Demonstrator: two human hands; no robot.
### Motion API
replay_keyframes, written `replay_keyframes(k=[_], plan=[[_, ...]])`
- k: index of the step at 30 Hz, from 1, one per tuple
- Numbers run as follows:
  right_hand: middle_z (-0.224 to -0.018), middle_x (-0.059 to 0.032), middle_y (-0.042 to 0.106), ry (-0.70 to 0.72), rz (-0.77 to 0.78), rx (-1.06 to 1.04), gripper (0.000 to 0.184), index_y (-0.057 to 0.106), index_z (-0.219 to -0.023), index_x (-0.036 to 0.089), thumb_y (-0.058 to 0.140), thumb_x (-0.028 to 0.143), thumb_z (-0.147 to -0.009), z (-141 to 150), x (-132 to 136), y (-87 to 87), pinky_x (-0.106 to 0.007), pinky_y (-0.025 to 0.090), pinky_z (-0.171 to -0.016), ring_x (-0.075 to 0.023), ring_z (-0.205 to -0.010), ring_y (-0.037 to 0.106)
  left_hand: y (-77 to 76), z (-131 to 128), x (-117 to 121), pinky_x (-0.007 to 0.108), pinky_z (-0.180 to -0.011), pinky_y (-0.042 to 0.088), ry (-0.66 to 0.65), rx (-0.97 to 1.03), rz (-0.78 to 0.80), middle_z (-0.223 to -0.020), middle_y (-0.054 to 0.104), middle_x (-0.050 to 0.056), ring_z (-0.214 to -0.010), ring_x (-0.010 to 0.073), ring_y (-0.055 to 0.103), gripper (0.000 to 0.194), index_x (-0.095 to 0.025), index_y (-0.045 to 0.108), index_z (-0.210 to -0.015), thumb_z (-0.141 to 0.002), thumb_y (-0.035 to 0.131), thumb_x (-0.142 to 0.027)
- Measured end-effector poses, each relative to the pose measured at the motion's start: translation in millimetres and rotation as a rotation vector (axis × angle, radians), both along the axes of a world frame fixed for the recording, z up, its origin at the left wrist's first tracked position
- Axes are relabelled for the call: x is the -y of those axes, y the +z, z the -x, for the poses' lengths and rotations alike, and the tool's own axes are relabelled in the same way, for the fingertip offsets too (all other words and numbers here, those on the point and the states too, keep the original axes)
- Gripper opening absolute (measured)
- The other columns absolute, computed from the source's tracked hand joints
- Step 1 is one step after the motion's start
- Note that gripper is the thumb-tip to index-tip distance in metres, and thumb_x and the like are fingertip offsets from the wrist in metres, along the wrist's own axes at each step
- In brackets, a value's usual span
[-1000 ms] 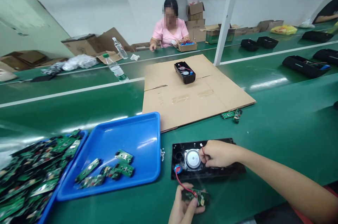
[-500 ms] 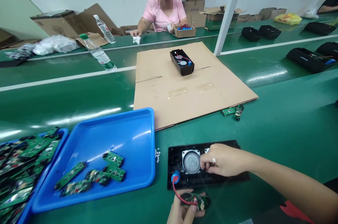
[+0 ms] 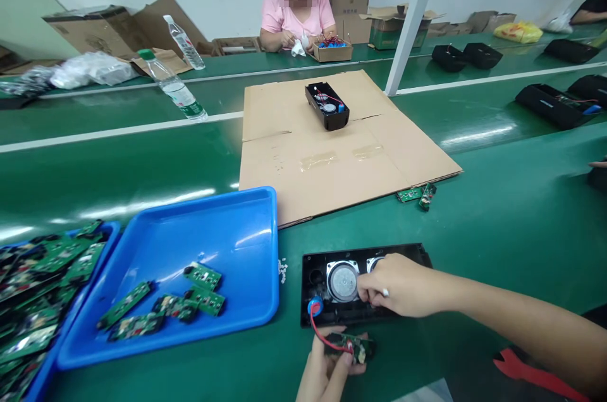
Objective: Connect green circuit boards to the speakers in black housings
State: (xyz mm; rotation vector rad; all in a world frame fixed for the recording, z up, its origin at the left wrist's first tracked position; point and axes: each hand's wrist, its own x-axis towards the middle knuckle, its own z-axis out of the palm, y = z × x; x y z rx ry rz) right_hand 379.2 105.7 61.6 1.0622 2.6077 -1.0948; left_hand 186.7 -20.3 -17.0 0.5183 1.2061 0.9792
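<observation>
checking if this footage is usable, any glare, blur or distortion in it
In the head view, pale glare streaks the green surface behind the blue tray and the tray itself; in the head view, the circuit board in the left hand looks slightly soft, and pixel blocks mask the face of the seated person; the post leans there, perhaps from camera tilt.

Room beyond casing [image 3: 353, 315] (tray [image 3: 213, 225] leftward)

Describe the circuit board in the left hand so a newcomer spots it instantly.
On the green bench, find the black housing nearest the camera. On its near side, the left hand holds the circuit board. Unlike boards in the blue tray, red wire links it to a blue cylinder.
</observation>
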Motion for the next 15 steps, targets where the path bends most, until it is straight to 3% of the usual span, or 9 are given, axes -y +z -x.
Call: replay_keyframes(k=[3, 8, 12, 15], plan=[[-0.077, 0.0045, 0.072, -0.129, 0.230, -0.196, 0.024, 0.070, -0.093, 0.021, 0.054, 0.007, -0.082, -3.9, -5.6, 7.0, -0.020, 0.041, -0.064, -0.0075, -0.054, 0.060, -3.1, 1.3, -2.5, 0.034, -0.065, 0.059, -0.025, 0.045, 0.009, -0.086, 0.078, 0.016, -0.079, 0.0281, 0.074, 0.054, -0.018, 0.057, -0.096, -0.063, 0.082, -0.054], [-0.074, 0.0013, 0.071, -0.284, 0.298, -0.291, 0.029, 0.076, -0.084, 0.019, 0.054, 0.005, -0.070, -5.2, -3.8, 1.9, -0.018, 0.042, -0.056, -0.0097, -0.055, 0.058, -4.9, 4.3, -5.7, 0.040, -0.070, 0.061, -0.075, 0.078, 0.013, -0.086, 0.077, 0.014, -0.079, 0.0282, 0.073, 0.053, -0.018, 0.057, -0.098, -0.064, 0.083, -0.049], [-0.071, -0.0016, 0.067, -0.569, 0.508, -0.427, 0.016, 0.074, -0.081, 0.016, 0.062, 0.023, -0.072, -7.6, 0.2, -10.1, -0.020, 0.042, -0.045, -0.0102, -0.049, 0.055, 0.9, 4.7, -1.0, 0.038, -0.067, 0.061, -0.102, 0.046, -0.019, -0.082, 0.075, 0.008, -0.073, 0.0240, 0.073, 0.050, -0.020, 0.056, -0.093, -0.062, 0.084, -0.047], [-0.060, -0.0003, 0.060, -0.703, 0.598, -0.497, 0.026, 0.071, -0.078, 0.014, 0.071, 0.037, -0.067, -10.3, -0.3, -17.1, -0.021, 0.040, -0.044, -0.0096, -0.045, 0.050, 12.1, 1.9, 3.2, 0.032, -0.060, 0.061, -0.129, -0.032, -0.086, -0.077, 0.074, 0.005, -0.063, 0.0209, 0.072, 0.050, -0.019, 0.057, -0.093, -0.062, 0.083, -0.050]])
